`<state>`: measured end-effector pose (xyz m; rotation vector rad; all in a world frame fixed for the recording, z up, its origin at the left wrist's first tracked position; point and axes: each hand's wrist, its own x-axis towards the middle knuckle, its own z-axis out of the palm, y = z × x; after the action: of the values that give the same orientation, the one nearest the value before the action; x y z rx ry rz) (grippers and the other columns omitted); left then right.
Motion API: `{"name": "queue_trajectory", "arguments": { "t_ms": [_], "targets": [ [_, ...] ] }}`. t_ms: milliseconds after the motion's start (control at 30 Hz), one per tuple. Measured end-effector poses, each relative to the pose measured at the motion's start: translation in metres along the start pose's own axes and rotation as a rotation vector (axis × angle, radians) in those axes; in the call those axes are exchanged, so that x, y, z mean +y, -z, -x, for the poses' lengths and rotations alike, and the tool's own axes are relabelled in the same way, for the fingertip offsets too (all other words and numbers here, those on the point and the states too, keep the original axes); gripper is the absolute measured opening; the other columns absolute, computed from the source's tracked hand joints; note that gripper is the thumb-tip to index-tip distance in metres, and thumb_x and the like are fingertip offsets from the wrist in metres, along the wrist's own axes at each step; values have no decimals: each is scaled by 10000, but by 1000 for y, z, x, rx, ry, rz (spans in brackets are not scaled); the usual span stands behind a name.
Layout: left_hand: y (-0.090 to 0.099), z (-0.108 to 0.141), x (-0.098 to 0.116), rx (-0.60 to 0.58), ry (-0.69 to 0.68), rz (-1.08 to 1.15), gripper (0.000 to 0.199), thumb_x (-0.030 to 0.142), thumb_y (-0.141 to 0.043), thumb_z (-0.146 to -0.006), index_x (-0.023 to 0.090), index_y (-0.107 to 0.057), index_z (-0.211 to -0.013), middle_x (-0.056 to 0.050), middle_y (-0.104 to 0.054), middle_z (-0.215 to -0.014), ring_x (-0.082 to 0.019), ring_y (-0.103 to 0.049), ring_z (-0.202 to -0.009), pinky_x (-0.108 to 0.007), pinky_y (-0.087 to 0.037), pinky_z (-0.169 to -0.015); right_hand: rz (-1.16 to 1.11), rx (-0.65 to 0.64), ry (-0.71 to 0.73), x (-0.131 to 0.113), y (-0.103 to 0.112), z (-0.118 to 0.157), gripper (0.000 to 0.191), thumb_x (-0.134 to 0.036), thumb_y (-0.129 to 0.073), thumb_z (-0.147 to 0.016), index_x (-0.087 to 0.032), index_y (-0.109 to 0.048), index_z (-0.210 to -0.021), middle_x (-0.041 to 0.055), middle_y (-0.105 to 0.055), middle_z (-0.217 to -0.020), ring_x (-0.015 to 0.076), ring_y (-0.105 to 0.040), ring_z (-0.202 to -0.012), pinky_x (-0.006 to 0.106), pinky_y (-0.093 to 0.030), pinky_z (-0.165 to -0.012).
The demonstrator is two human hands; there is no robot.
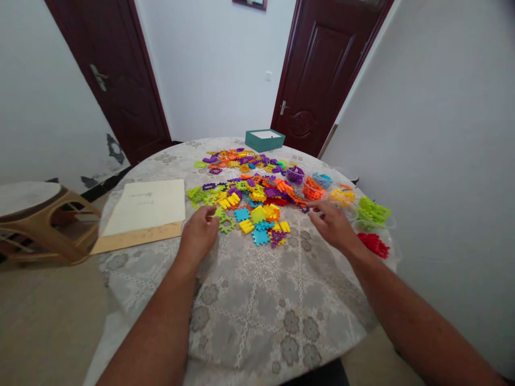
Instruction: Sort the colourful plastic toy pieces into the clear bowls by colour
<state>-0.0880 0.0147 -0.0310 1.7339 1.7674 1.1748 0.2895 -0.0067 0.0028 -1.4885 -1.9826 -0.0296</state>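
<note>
Loose plastic interlocking pieces in several colours lie heaped in front of me. My left hand rests at the near left edge of the heap, loosely curled, with a gap between thumb and index finger. Beside its fingertips lies a lime-green piece; whether they touch is unclear. To the heap's right, my right hand has thumb and index finger apart, close to the purple and orange pieces. Between my hands are a blue square piece, a yellow piece and a lime-green square piece.
Clear tubs hold sorted pieces along the right edge: purple, orange, yellow, green and red. A green box stands at the back. Paper lies left on the patterned tablecloth. A stool is beside the table.
</note>
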Motion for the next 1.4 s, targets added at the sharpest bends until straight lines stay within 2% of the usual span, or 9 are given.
{"name": "queue_trajectory", "arguments": {
  "t_ms": [167,267,367,600,700,800,933,1067,1400],
  "targets": [
    [-11,6,-7,-123,-219,-438,456,221,-602,-882,162,-656,-1331,-167,-662,-1345,-321,-590,-1268,-450,-443,-1115,-83,-84,236,-56,-75,-16,374,-216,-562,-948,-206,-662,-1308,141,-688,-1306,295,-606,-1237,520,-464,-1098],
    [-14,8,-8,-154,-203,-557,514,279,-638,-880,149,-629,-1377,-190,-608,-1404,-339,-560,-1280,-447,-447,-1090,-20,-165,277,-70,-106,-26,413,-220,-598,-944,-200,-639,-1354,146,-642,-1382,303,-531,-1328,526,-407,-1153],
    [-14,10,-5,-167,-167,-612,556,388,-663,-884,148,-624,-1385,-202,-596,-1399,-360,-543,-1268,-456,-451,-1051,46,-226,260,-75,-121,-31,367,-261,-627,-945,-204,-667,-1305,144,-641,-1365,313,-531,-1305,518,-414,-1130],
    [-9,16,6,-241,-226,-607,377,453,-636,-921,198,-712,-1189,-145,-675,-1213,-325,-598,-1149,-425,-481,-967,14,-93,222,-66,-126,-21,327,-283,-651,-914,-190,-683,-1226,157,-647,-1238,322,-568,-1181,515,-434,-1068],
    [-8,10,1,-108,-193,-542,369,358,-575,-962,163,-680,-1258,-162,-655,-1268,-304,-599,-1196,-410,-473,-1023,-67,-3,208,-66,-122,-18,350,-269,-646,-910,-187,-669,-1250,161,-619,-1267,319,-565,-1197,508,-442,-1074],
    [-10,2,-11,11,-158,-512,478,252,-550,-954,120,-588,-1412,-202,-588,-1414,-317,-555,-1297,-433,-446,-1088,-163,40,231,-75,-120,-16,360,-244,-632,-917,-195,-654,-1273,158,-605,-1284,304,-572,-1203,486,-462,-1072],
    [-17,-3,-24,-68,-114,-572,527,267,-571,-941,164,-572,-1458,-201,-617,-1393,-351,-541,-1322,-498,-422,-1109,-188,-19,342,-94,-123,-12,373,-257,-648,-925,-198,-637,-1293,148,-622,-1295,300,-573,-1219,503,-446,-1100],
    [-20,-4,-25,-102,-152,-572,430,279,-567,-949,212,-646,-1367,-152,-652,-1363,-325,-536,-1334,-468,-388,-1140,-138,-104,432,-107,-130,-7,330,-243,-645,-936,-202,-648,-1263,146,-625,-1332,301,-563,-1267,557,-375,-1160],
    [-18,3,-15,-191,-242,-476,326,140,-610,-842,204,-708,-1146,-124,-710,-1147,-301,-606,-1163,-428,-433,-1031,-81,-245,416,-106,-130,-4,324,-207,-637,-944,-203,-646,-1268,149,-628,-1357,294,-556,-1315,627,-235,-1222]
  ]
}}
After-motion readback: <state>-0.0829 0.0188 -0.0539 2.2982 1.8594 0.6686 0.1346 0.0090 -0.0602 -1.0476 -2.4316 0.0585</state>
